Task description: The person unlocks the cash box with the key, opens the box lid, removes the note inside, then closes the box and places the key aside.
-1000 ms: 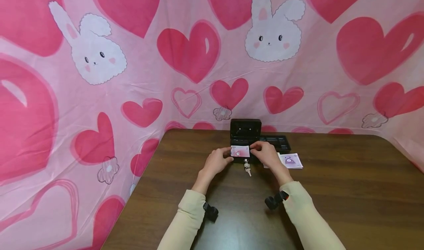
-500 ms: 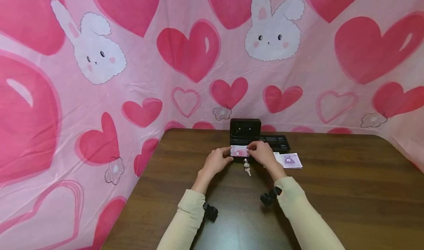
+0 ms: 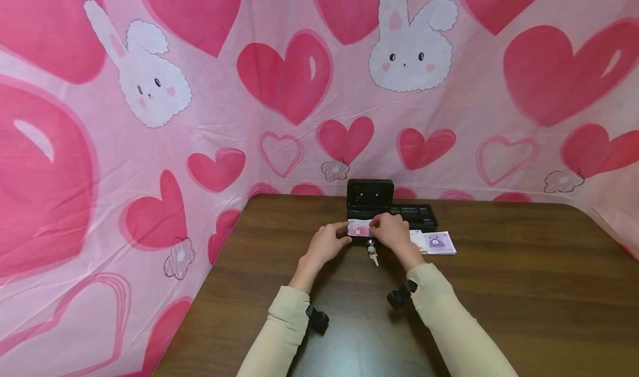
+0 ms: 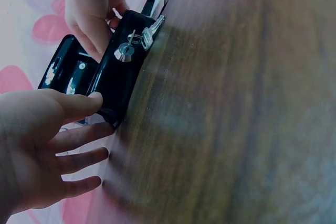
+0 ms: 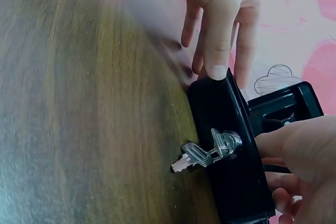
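Note:
A small black cash box [image 3: 369, 199] stands near the back edge with its lid raised. A pink play banknote [image 3: 359, 228] lies face up across its opening in the head view. At the box's left end is my left hand [image 3: 326, 241]; its thumb presses the front rim corner and its straight fingers lie along the end wall [image 4: 58, 145]. My right hand [image 3: 391, 230] reaches over the front wall, fingers bent and fingertips down inside, covering the note's right end. Whether it pinches the note I cannot tell. Keys [image 5: 197, 156] hang from the front lock [image 4: 124, 52].
A black compartment tray [image 3: 418, 215] sits right of the box. In front of that tray lie purple play banknotes [image 3: 439, 243] and a pale paper [image 3: 416, 241] partly behind my right hand. The heart-and-rabbit cloth [image 3: 284, 77] rises right behind the brown table [image 3: 499, 288].
My right hand has slid a little left, over the pink note's right end, uncovering more of the pale paper. My left hand, the box and the note have kept their places.

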The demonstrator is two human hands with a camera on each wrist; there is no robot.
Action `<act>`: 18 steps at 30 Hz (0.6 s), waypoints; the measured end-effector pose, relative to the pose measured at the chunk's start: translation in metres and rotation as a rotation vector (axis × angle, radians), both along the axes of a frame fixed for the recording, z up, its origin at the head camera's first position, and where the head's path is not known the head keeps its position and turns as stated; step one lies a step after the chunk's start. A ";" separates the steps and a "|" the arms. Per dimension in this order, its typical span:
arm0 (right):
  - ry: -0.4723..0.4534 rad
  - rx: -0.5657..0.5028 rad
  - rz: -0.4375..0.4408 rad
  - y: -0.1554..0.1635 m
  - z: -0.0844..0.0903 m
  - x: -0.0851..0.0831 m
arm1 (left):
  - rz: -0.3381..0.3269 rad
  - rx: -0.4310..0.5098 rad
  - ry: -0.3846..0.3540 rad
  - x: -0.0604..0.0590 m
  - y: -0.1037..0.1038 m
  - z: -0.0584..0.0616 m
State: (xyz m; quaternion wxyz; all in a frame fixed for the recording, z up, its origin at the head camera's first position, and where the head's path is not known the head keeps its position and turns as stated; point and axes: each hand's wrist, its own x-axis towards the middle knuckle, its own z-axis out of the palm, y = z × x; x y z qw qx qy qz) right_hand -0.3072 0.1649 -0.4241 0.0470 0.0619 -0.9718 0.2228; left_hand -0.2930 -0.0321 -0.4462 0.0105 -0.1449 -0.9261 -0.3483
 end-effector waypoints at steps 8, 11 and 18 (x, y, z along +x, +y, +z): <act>0.049 -0.006 -0.015 -0.003 -0.005 0.001 | -0.002 0.006 -0.014 0.002 -0.001 0.003; 0.095 0.021 -0.006 -0.004 -0.007 0.001 | -0.004 0.008 -0.010 0.002 -0.001 0.004; 0.100 -0.092 0.001 -0.005 -0.006 0.001 | -0.001 0.011 -0.013 0.003 -0.001 0.005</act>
